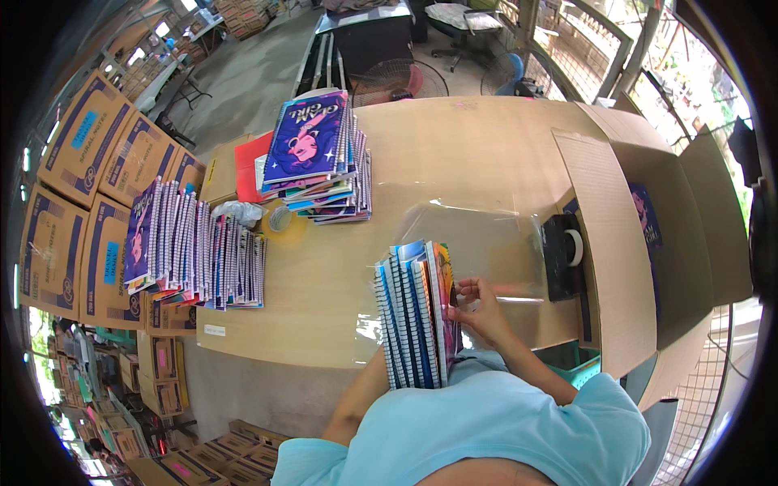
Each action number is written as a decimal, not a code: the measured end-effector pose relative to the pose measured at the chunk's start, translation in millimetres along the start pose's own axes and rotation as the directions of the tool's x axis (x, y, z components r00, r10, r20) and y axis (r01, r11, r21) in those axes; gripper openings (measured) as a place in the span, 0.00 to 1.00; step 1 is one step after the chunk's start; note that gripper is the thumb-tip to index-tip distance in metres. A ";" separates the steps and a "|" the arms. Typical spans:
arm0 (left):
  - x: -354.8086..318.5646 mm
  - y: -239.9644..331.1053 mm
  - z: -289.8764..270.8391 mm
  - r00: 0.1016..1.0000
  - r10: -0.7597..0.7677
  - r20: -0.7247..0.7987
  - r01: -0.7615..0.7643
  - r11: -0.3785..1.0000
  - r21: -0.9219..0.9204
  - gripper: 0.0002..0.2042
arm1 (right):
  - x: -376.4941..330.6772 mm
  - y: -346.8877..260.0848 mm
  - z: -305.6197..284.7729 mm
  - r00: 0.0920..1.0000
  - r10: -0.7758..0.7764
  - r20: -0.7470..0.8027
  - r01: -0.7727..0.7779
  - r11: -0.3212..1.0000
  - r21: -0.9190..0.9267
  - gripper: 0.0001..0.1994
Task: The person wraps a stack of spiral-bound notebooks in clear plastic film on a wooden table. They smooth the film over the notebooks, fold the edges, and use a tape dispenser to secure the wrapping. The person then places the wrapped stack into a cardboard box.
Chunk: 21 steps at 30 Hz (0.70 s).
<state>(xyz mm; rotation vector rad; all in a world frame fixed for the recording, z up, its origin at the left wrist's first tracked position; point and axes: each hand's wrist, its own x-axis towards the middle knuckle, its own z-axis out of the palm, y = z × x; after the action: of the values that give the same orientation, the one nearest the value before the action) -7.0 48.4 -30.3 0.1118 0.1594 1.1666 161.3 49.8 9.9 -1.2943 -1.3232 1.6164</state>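
Observation:
A bundle of spiral notebooks [415, 316] stands on edge at the table's front, close against my body, its wire bindings toward the left. Beneath and beyond it a clear plastic sheet [486, 243] spreads over the tabletop. My right hand [480, 312] is at the bundle's right side, thumb and fingers bent together by the outermost colourful cover. Whatever is between those fingertips is too small to make out. My left forearm [365, 394] runs up behind the bundle, which hides that hand and its fingers.
Notebook stacks stand at the table's far left [308, 154] and left edge [194, 243], with a tape roll [279, 219] between. A black tape dispenser [561, 257] sits beside an open carton [608, 259] on the right. Closed cartons [97, 178] rise at left.

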 end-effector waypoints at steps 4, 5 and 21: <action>-8.0 -12.4 2.3 1.000 -0.027 0.006 0.027 1.000 -0.004 0.25 | -12.7 7.6 -3.3 0.999 -0.041 0.001 0.041 0.999 0.004 0.33; -12.9 -14.4 2.5 0.999 -0.035 0.002 0.035 0.999 0.001 0.25 | -13.3 12.6 -5.2 0.999 -0.011 0.031 0.010 0.999 0.048 0.32; -57.3 -28.2 6.4 0.997 -0.077 -0.007 0.077 0.997 0.010 0.23 | -33.0 -8.5 -55.2 0.988 0.050 0.149 -0.087 0.962 0.257 0.29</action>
<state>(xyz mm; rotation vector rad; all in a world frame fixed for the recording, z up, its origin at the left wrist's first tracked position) -2.2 -15.4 -24.9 0.1103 0.1743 1.0891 222.7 38.0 27.6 -1.0918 -1.1076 1.8903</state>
